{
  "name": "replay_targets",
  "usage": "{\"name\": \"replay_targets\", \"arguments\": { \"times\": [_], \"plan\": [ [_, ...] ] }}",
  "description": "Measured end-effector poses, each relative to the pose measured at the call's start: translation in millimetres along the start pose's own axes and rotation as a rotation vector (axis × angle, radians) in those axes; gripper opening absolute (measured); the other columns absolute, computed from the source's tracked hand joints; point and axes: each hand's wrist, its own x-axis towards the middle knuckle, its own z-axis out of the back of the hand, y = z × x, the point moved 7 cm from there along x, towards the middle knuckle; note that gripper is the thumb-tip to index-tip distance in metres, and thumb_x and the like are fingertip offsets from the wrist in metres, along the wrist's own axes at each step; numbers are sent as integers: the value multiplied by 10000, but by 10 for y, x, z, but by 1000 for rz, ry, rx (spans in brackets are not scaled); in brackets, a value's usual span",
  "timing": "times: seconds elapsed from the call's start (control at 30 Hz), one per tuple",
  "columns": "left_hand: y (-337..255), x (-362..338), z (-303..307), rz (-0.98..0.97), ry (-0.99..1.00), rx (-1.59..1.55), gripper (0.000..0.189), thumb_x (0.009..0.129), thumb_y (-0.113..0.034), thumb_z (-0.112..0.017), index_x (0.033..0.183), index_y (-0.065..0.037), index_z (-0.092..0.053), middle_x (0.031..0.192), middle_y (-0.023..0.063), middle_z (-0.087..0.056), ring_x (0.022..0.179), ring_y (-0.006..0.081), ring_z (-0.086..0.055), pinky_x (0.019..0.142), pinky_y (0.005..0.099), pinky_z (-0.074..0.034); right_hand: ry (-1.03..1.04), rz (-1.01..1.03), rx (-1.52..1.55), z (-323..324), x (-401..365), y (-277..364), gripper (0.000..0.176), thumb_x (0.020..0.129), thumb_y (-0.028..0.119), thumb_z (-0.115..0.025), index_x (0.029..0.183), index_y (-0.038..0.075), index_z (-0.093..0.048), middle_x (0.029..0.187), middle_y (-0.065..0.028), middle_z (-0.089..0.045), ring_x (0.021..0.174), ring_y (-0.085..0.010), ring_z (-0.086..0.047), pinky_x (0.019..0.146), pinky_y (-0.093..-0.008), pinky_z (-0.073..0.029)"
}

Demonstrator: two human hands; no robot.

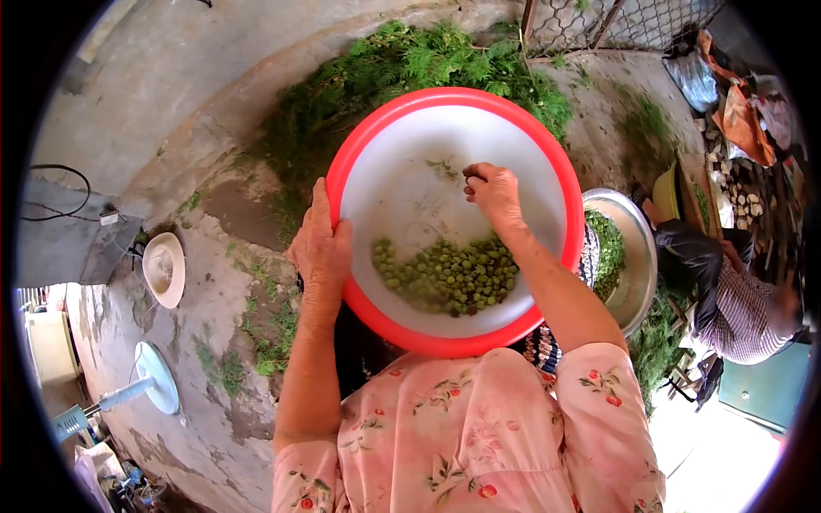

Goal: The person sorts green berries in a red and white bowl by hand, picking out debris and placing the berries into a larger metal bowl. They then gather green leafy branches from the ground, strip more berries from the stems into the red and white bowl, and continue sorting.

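Green pods: a loose heap (462,272) of small round ones, some brownish, in the lower half of the basin, at the centre of the frame.
Basin: white inside with a thick red rim (457,97), a few leafy scraps (443,169) on its bare upper part.
Left hand: at the basin's left edge (321,244), closed on the rim with the thumb on the inner side.
Right hand: over the basin's interior (493,195), above the heap in the frame, fingers curled in (whether anything is pinched between them, I cannot tell).
Metal bowl: just right of the basin (640,265), holding chopped-looking greenery (609,261).
Cut branches: feathery green (402,64), on the ground behind the basin, upper middle.
Far right: a seated person in a checked shirt (742,316).
Left side: a pale hat (163,270), and below it a light-blue fan (157,378).
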Motion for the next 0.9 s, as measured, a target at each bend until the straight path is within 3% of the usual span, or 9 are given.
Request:
{"name": "replay_targets", "arguments": {
  "times": [0.07,0.17,0.33,0.47,0.53,0.73,0.83,0.9],
  "plan": [
    [14,-1,-10,5,12,15,687,791,-199,-568,1432,-159,-324,1122,128,-607,934,330,-611,805,440,-477,-21,-23,-134,-139,99,-43,233,840,-4,-535,1044,-37,-644,910,-106,-652,715,-122,-608,645,-263,-501],
    [24,7,-21,26,45,15,699,792,-199,-569,1439,-163,-308,1126,123,-604,938,324,-610,800,435,-479,-45,-96,-35,-270,181,-48,277,845,-10,-515,1100,-39,-620,923,-109,-653,739,-137,-616,681,-275,-507],
    [12,0,-20,-11,-8,-20,692,787,-185,-575,1432,-146,-325,1077,112,-613,914,313,-614,792,430,-480,38,-183,521,-288,132,166,310,854,-35,-490,1147,-39,-593,961,-106,-651,818,-177,-639,754,-296,-509],
    [-17,-16,13,-26,-12,-18,693,785,-173,-579,1430,-135,-327,1051,107,-611,902,310,-613,790,426,-479,-216,162,-158,-112,235,-17,270,863,-29,-509,1107,-7,-621,998,-103,-660,876,-204,-642,788,-308,-510],
    [-21,-10,10,-39,-21,-18,694,786,-170,-579,1430,-134,-325,1047,106,-609,902,309,-611,790,425,-479,-297,330,-272,-92,167,86,259,857,-31,-521,1086,14,-635,1002,-110,-663,881,-224,-641,792,-308,-509],
    [-37,4,2,-33,-12,-15,684,788,-161,-572,1426,-129,-328,1043,107,-608,900,316,-608,792,423,-479,-121,551,-383,-396,177,355,345,771,-96,-527,1064,41,-647,935,-134,-650,870,-291,-618,803,-332,-508],
    [-15,1,-3,-43,-31,-27,681,787,-159,-569,1424,-126,-330,1056,111,-606,904,321,-607,789,426,-480,-7,533,-337,-355,223,419,370,729,-117,-545,1048,39,-652,978,-124,-636,941,-304,-590,855,-370,-491],
    [-20,-1,8,-38,-22,-23,681,784,-156,-569,1422,-124,-332,1063,114,-606,907,321,-607,786,427,-481,-70,640,-386,-324,177,484,278,743,-41,-562,993,46,-648,962,-141,-615,921,-334,-566,835,-400,-478]
  ]
}}
